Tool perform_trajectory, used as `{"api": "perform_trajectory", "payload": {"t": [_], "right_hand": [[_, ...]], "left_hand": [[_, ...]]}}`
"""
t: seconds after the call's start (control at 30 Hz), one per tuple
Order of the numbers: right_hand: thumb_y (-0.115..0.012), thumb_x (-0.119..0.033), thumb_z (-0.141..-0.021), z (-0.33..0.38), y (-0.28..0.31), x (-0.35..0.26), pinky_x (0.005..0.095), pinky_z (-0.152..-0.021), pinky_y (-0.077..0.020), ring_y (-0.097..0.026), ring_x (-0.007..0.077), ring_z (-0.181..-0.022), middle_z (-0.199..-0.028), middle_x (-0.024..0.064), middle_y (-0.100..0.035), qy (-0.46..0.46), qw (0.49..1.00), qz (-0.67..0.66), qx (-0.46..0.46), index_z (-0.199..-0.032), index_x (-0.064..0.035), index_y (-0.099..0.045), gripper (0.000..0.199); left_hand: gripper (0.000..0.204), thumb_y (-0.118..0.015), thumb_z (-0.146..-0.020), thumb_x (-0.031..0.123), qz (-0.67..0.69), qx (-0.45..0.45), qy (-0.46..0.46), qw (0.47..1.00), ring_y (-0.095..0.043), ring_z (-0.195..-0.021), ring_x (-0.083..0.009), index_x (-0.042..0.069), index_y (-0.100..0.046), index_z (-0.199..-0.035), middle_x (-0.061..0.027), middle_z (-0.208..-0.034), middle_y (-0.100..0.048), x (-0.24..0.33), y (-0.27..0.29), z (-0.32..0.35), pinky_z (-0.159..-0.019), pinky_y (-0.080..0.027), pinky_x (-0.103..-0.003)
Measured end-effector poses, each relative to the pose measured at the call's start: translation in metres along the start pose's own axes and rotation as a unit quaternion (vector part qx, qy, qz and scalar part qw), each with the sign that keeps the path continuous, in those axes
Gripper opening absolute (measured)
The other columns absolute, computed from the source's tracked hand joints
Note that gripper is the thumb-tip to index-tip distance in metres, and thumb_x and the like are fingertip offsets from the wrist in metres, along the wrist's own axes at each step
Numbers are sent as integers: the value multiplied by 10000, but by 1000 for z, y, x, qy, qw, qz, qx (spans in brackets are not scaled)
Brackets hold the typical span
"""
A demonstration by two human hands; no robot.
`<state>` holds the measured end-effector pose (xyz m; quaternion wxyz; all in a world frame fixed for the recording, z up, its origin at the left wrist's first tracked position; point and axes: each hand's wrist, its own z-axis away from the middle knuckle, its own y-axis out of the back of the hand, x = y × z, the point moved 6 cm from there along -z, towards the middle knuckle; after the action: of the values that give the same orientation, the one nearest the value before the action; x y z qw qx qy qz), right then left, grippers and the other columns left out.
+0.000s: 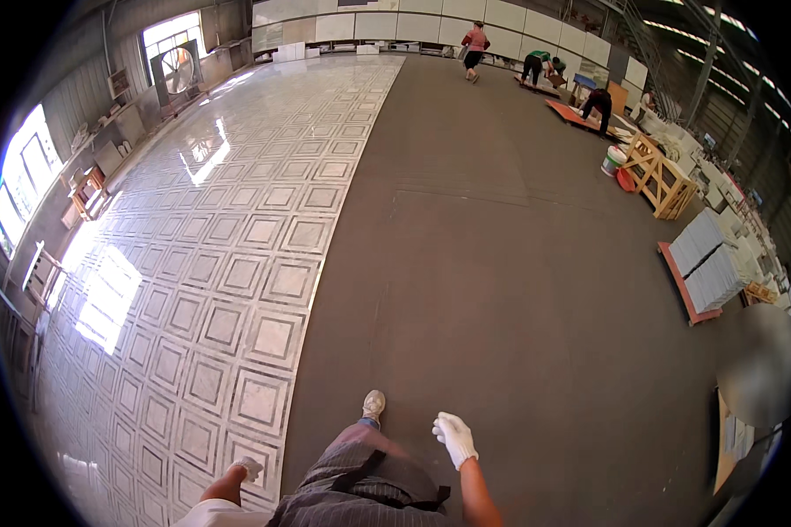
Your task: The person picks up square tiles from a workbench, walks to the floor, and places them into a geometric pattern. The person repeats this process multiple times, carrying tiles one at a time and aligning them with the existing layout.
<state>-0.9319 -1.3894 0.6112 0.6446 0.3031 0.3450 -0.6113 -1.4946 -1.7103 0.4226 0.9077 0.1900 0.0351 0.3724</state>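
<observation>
My right hand (454, 439), in a white knit glove, hangs in front of my body over the dark grey floor (501, 307). Its fingers curl loosely inward, and I see nothing in them. At lower left, my left hand (249, 468) looks pale and gloved, above the edge of the patterned tile floor (264, 395). It is small and smeared, so its fingers do not show well. Neither hand touches anything I can see. Between them are my dark striped apron (360, 492) and one light shoe (373, 404) on the grey floor.
Stacked pale slabs (707, 259) stand on a red pallet at right, beyond them a wooden crate (664, 176) and a white bucket (613, 160). Several people work at the far right; one person (475, 51) walks far ahead. A large fan (177, 70) stands by the left wall.
</observation>
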Motion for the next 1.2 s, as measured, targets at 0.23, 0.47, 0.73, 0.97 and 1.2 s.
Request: {"api": "perform_trajectory", "payload": {"t": [0.23, 0.47, 0.73, 0.97, 1.2], "right_hand": [[-585, -255, -898, -173, 15, -8, 265, -647, -490, -625, 140, -778, -935, 54, -656, -108, 991, 38, 66, -1145, -42, -613, 328], [-574, -249, -868, -235, 86, -27, 320, -644, -513, -631, 197, -780, -916, 68, -662, -253, 944, -38, 206, -1106, -34, -653, 331], [-517, -238, -896, -459, 165, -18, 402, -733, -519, -653, 271, -906, -961, 95, -678, 38, 791, 610, -26, -1030, -64, -646, 255], [-553, -205, -856, -713, 165, -357, 276, -505, -427, -581, 129, -654, -806, 28, -620, -123, 989, 47, 74, -971, -40, -653, 225], [-577, -237, -879, -944, 169, -653, 285, -758, -495, -629, 145, -773, -918, 69, -678, 93, 989, 32, 107, -1135, -11, -629, 345]], "left_hand": [[237, -615, -755, 180, -502, 38, -355, 788, -645, -936, -361, 35, -691, -927, -170, -948, -679, 334, 192, -98, -785, -531, -440], [405, -531, -841, 356, 5, 140, -291, 946, -606, -1065, -327, 59, -654, -1087, -158, -1095, -659, 698, 461, -99, -914, -461, -398], [385, -503, -884, 360, 3, 33, -431, 902, -597, -1063, -323, 45, -649, -1051, -150, -1089, -657, 945, 514, -136, -906, -457, -395], [453, -464, -893, 404, -332, 33, -298, 894, -570, -1135, -342, 51, -666, -1091, -179, -1191, -612, 839, 606, -313, -921, -444, -423], [217, -573, -838, 187, -456, 71, -245, 853, -672, -863, -276, 80, -694, -982, -116, -937, -697, 921, 733, -381, -694, -523, -382]]}}
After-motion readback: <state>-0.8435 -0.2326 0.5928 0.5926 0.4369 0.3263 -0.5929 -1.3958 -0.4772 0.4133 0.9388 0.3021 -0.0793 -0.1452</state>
